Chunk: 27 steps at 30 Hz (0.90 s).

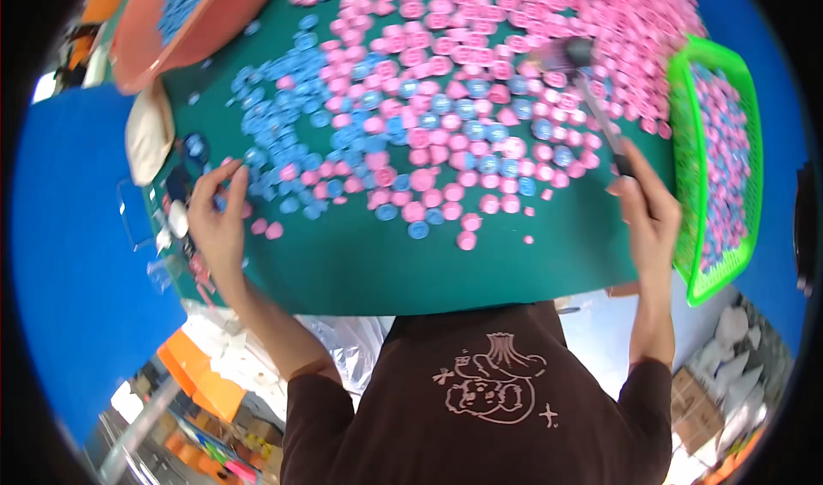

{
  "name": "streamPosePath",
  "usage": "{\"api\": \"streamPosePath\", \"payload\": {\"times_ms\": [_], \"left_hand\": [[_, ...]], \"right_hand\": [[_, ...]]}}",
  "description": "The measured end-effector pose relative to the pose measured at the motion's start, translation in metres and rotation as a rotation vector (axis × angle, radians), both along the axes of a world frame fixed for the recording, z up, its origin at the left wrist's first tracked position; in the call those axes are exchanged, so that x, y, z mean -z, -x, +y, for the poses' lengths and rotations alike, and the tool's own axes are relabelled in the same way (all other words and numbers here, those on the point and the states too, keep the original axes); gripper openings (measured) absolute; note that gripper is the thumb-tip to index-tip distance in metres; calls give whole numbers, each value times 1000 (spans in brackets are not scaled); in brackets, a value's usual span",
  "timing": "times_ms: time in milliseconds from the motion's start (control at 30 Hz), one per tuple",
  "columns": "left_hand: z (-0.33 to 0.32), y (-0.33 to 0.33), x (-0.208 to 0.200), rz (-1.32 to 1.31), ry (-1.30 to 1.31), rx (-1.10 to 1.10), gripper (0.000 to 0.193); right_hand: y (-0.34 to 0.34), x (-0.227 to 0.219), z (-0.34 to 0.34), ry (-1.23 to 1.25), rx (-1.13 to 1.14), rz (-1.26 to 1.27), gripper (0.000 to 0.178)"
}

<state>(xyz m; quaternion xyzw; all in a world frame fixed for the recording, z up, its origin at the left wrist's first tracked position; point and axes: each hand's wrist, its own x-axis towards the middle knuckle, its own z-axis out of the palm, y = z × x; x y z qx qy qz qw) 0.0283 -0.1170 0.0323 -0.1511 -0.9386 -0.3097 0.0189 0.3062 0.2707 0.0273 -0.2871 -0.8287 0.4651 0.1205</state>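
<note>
My right hand [649, 206] grips the dark end of a long-handled brush [600, 112]. Its grey shaft runs up and away to a black head, and the blurred bristles lie over the pink pieces. Small round pink button-like pieces [411, 56] cover the far and right part of the green table. Similar blue pieces [296, 82] cluster on the left, and the two colours mix in the middle. At the left edge of the blue cluster is my left hand [219, 223], its thumb and fingertips close together in a pinch. Whatever lies between the tips is too small to tell.
A bright green basket [683, 228] of mixed pink and blue pieces stands at the right. An orange-red basin [137, 52] with blue pieces sits at the far left. Below it are a cream-coloured pouch [147, 138] and small clutter. The green table's [386, 283] near edge curves before me.
</note>
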Motion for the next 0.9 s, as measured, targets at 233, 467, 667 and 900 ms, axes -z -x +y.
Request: {"api": "streamPosePath", "payload": {"times_ms": [233, 467, 667, 900], "left_hand": [[35, -12, 2, -36, 37, 127, 14], [43, -5, 15, -28, 160, 145, 14], [52, -4, 19, -52, 78, 229, 20], [48, 25, 30, 314, 143, 181, 42]], "right_hand": [[-15, 10, 10, 311, 151, 24, 40], [-13, 19, 2, 308, 50, 0, 42], [-8, 14, -3, 332, 71, -6, 41], [-10, 13, -3, 308, 15, -10, 42]]}}
